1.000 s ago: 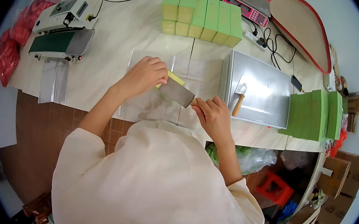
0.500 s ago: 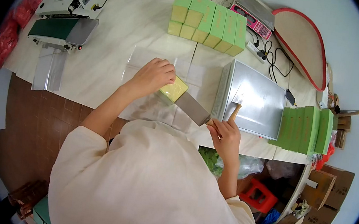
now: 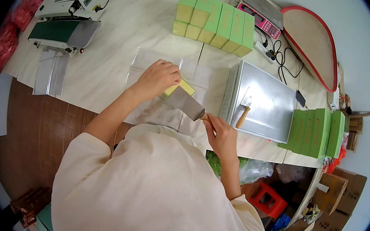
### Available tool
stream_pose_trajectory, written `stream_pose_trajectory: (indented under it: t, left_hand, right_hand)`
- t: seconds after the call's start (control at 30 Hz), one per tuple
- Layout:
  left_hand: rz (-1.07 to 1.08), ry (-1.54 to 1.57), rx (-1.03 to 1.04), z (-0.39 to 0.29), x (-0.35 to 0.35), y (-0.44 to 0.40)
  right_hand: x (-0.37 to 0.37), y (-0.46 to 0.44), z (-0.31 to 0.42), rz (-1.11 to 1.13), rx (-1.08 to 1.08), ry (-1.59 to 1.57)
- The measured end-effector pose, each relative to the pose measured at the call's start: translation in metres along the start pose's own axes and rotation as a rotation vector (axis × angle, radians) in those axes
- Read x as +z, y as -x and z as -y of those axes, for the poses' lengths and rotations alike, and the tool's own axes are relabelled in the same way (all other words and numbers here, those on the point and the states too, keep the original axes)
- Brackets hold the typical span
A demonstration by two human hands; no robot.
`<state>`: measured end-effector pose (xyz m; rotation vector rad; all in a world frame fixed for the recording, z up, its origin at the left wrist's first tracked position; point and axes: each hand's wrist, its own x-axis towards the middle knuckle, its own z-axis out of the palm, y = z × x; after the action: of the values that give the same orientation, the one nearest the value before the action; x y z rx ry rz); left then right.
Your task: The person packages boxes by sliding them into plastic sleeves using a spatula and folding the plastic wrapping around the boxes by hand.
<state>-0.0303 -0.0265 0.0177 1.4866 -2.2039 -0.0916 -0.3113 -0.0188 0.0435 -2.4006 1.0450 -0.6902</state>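
Note:
My left hand (image 3: pixel 159 77) is closed at the left end of a small yellow-green box (image 3: pixel 184 87), its fingers curled over the edge. Clear plastic film (image 3: pixel 144 113) lies under and around this box on the table. My right hand (image 3: pixel 222 137) grips the wooden handle of a scraper with a wide metal blade (image 3: pixel 187 103). The blade lies across the near side of the box, covering part of it. Right of my right hand, a second tool with a wooden handle (image 3: pixel 243 117) rests on a flat metal hot plate (image 3: pixel 269 104).
Green boxes (image 3: pixel 223 27) stand stacked at the back, and more green boxes (image 3: pixel 312 131) line the right end. A pink-keyed scale (image 3: pixel 262 22), cables (image 3: pixel 283 62) and a red-rimmed tray (image 3: pixel 314 48) sit behind. A white sealing machine (image 3: pixel 70 2) occupies the left.
My right hand has moved left with the scraper, bringing its blade from the box's right corner over its near side. My left hand stays nearly still.

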Motion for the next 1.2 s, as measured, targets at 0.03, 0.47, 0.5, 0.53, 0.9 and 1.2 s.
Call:
stream_pose_trajectory:
  t: [0.03, 0.47, 0.5, 0.53, 0.9, 1.2]
  left_hand:
    - [0.0, 0.001, 0.001, 0.0, 0.0, 0.0]
    - [0.006, -0.029, -0.06, -0.007, -0.009, -0.008]
    - [-0.013, -0.047, -0.082, -0.009, -0.01, -0.01]
    - [-0.012, -0.046, -0.079, -0.012, -0.013, -0.013]
    - [0.131, 0.023, 0.072, -0.005, -0.011, -0.032]
    - [0.047, 0.095, 0.084, 0.0, -0.013, -0.005]
  right_hand:
    - [-0.002, -0.002, 0.0, 0.019, 0.012, 0.035]
    - [0.002, -0.021, -0.006, 0.003, 0.07, 0.034]
    - [0.003, -0.022, -0.006, 0.001, 0.073, 0.034]
    - [0.004, -0.023, -0.005, -0.003, 0.07, 0.042]
    - [0.007, -0.025, -0.006, -0.025, 0.073, 0.045]
    - [0.005, -0.023, -0.003, -0.028, 0.101, 0.027]
